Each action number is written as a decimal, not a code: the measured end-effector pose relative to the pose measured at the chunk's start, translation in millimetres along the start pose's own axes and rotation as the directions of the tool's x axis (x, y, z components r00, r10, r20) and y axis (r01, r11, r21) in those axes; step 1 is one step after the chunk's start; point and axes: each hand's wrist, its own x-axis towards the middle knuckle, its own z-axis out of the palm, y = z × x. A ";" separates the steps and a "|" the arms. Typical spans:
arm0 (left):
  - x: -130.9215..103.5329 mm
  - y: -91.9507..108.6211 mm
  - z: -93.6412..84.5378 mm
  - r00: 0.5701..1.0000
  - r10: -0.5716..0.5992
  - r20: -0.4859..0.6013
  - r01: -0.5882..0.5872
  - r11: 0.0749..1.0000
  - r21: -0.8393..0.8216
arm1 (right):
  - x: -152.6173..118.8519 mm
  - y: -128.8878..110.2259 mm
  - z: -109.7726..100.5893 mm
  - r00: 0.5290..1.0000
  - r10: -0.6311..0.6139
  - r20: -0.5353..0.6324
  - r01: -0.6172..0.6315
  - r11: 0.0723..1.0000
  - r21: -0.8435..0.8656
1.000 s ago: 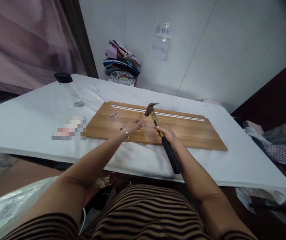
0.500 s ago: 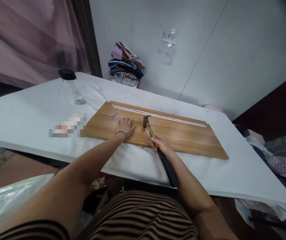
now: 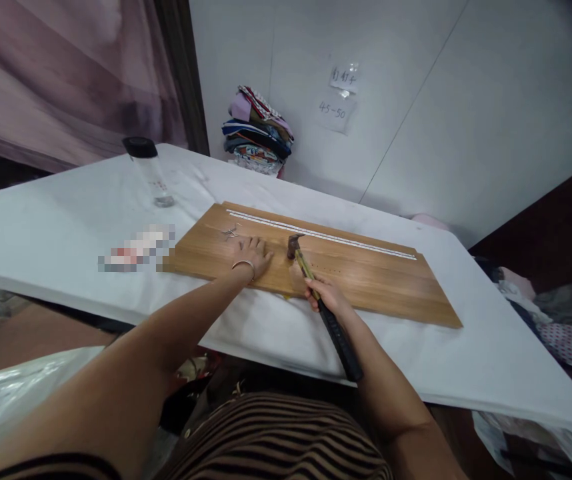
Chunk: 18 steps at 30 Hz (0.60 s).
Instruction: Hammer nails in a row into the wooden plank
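Head view: hammer (image 3: 316,293) is gripped by right hand (image 3: 325,297), fingers wrapped round handle, head resting on wooden board (image 3: 366,280) near its middle. Left hand (image 3: 252,255) is laid flat, fingers spread, on board just beside hammer head. Loose nails (image 3: 229,232) lie nearby; bottle (image 3: 150,171) stands on white table (image 3: 56,233), well apart.

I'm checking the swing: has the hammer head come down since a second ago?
Yes. The hammer head, earlier raised above the white strip, is now low on the wooden board, in the right hand.
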 end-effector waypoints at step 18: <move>1.5 -1.9 2.9 1.000 -0.027 -0.008 0.027 1.000 -0.001 | 26.0 -25.9 -4.9 0.994 0.022 0.106 -0.032 0.995 0.090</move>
